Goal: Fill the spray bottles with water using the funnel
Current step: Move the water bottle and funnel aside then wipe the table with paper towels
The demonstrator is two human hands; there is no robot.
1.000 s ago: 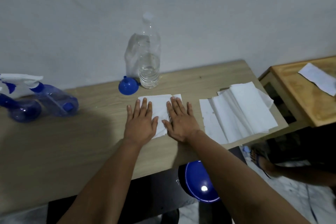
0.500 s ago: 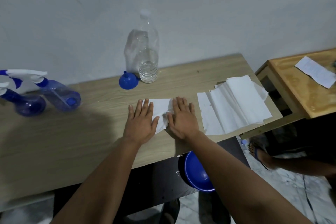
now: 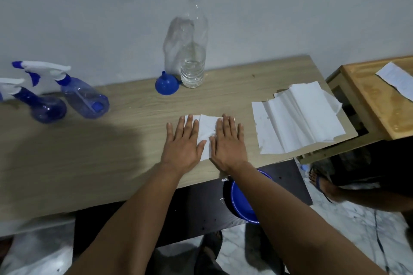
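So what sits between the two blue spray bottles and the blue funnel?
Nothing: in the head view, only bare wood-grain tabletop lies between the two blue plastic spray bottles and the small blue plastic funnel.

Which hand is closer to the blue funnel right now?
Left. The left hand lies flat just in front of the funnel; the right hand lies further to the funnel's right.
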